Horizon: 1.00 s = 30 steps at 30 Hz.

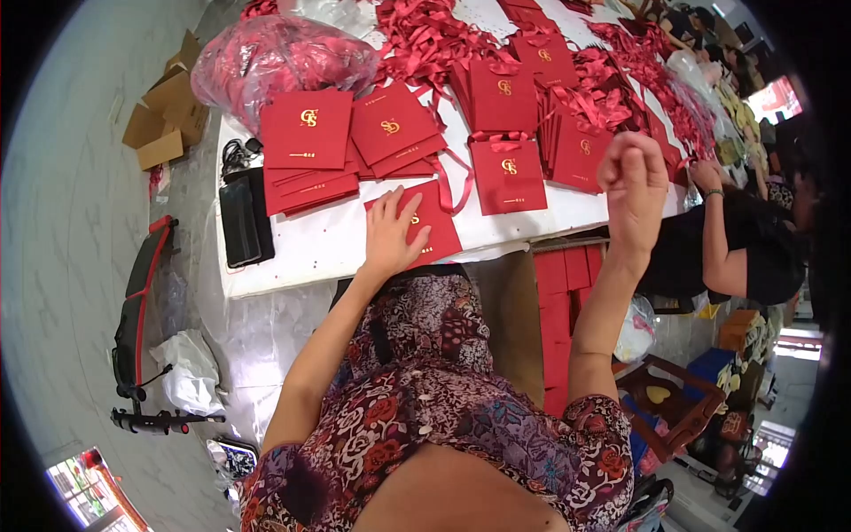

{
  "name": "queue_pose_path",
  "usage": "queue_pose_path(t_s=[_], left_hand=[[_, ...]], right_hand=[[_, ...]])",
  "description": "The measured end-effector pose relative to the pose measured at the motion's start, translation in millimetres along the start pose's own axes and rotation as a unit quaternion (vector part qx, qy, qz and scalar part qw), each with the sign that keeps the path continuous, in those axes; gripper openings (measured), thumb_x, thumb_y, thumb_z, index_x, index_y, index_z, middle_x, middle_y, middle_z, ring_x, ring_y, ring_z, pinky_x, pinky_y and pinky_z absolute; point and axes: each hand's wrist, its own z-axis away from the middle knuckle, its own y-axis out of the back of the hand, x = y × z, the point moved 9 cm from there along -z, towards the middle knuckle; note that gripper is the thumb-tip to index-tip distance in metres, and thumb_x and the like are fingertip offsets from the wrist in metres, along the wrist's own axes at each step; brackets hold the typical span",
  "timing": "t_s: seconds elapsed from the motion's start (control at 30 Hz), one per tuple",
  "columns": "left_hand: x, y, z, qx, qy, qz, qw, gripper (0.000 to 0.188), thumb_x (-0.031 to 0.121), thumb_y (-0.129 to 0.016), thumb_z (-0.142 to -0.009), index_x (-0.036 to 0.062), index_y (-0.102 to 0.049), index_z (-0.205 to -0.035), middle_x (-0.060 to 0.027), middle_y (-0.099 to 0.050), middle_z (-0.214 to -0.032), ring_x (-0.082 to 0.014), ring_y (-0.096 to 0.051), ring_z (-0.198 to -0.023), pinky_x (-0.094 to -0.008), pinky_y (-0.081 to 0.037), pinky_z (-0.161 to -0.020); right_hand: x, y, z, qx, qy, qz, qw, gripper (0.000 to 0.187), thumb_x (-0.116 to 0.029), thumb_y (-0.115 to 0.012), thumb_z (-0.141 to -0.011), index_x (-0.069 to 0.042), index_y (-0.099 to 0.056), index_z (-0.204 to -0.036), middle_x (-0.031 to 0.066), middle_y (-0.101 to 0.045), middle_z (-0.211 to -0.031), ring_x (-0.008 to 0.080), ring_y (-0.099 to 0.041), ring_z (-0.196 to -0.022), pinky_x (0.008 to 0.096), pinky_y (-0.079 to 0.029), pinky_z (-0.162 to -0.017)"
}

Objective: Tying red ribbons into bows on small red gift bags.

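My left hand (390,230) lies with its fingers spread on a flat red paper gift bag (436,232) near the front edge of the table. My right hand (635,182) is raised off to the right, its fingers curled in toward the thumb. Whatever those fingers may hold cannot be made out. A loose red ribbon (463,182) loops beside the bag under my left hand. Just right of it, another red gift bag (508,182) with a gold emblem and ribbon handle lies flat.
Stacks of red bags (306,133) and heaps of red ribbon (434,40) cover much of the white table (292,266). A black phone (238,222) lies at the left corner. A folded scooter (142,310) stands on the floor at left. At right sits another person (736,239).
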Motion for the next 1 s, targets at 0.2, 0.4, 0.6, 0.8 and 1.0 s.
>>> queue_pose_path(t_s=[0.2,0.4,0.6,0.8,1.0], left_hand=[[1.9,1.1,-1.3,0.003,-0.007,0.010,1.000,0.063,0.032,-0.071,-0.081,0.0079,-0.054,-0.137,-0.0217,-0.044,-0.143,-0.0401,-0.041,-0.130,-0.0500,-0.033,-0.107],[4.0,8.4,-2.1,-0.025,-0.009,0.012,1.000,0.069,0.033,-0.073,-0.081,0.0012,-0.051,-0.138,-0.0236,-0.043,-0.143,-0.0409,-0.040,-0.129,-0.0508,-0.033,-0.107],[-1.9,14.7,1.3,-0.059,-0.010,0.009,0.998,0.069,0.033,-0.073,-0.081,0.0014,-0.051,-0.138,-0.0236,-0.044,-0.142,-0.0408,-0.041,-0.127,-0.0505,-0.033,-0.107],[-5.4,18.2,-6.0,-0.043,-0.010,-0.032,0.999,0.067,0.033,-0.074,-0.081,-0.0005,-0.052,-0.136,-0.0222,-0.049,-0.136,-0.0384,-0.045,-0.123,-0.0487,-0.035,-0.103],[-7.0,16.9,-18.9,-0.018,0.001,-0.045,0.999,0.069,0.030,-0.080,-0.075,-0.0016,-0.055,-0.130,-0.0159,-0.056,-0.115,-0.0322,-0.050,-0.106,-0.0446,-0.038,-0.091]], right_hand=[[61.0,-17.3,32.3,-0.101,-0.166,0.165,0.967,0.009,-0.008,-0.063,-0.095,-0.004,-0.067,-0.102,-0.0022,-0.059,-0.076,0.0027,-0.050,-0.060,0.0195,-0.038,-0.051],[225.9,-71.9,118.8,-0.276,-0.236,0.238,0.901,0.014,-0.012,-0.069,-0.091,0.000,-0.068,-0.099,0.0051,-0.064,-0.090,0.0109,-0.062,-0.086,0.0272,-0.050,-0.075],[258.5,-67.1,84.6,-0.188,-0.110,0.311,0.925,0.012,-0.011,-0.068,-0.091,-0.001,-0.068,-0.097,0.0080,-0.064,-0.094,0.0155,-0.064,-0.082,0.0278,-0.051,-0.074],[242.2,-58.9,84.6,-0.160,-0.164,0.298,0.927,0.016,-0.017,-0.072,-0.086,-0.005,-0.071,-0.096,0.0112,-0.066,-0.086,0.0273,-0.064,-0.077,0.0359,-0.050,-0.070],[224.5,-74.2,117.0,-0.214,-0.171,0.302,0.913,0.019,-0.009,-0.076,-0.083,0.000,-0.071,-0.100,0.0102,-0.069,-0.089,0.0145,-0.065,-0.079,0.0268,-0.050,-0.070]])
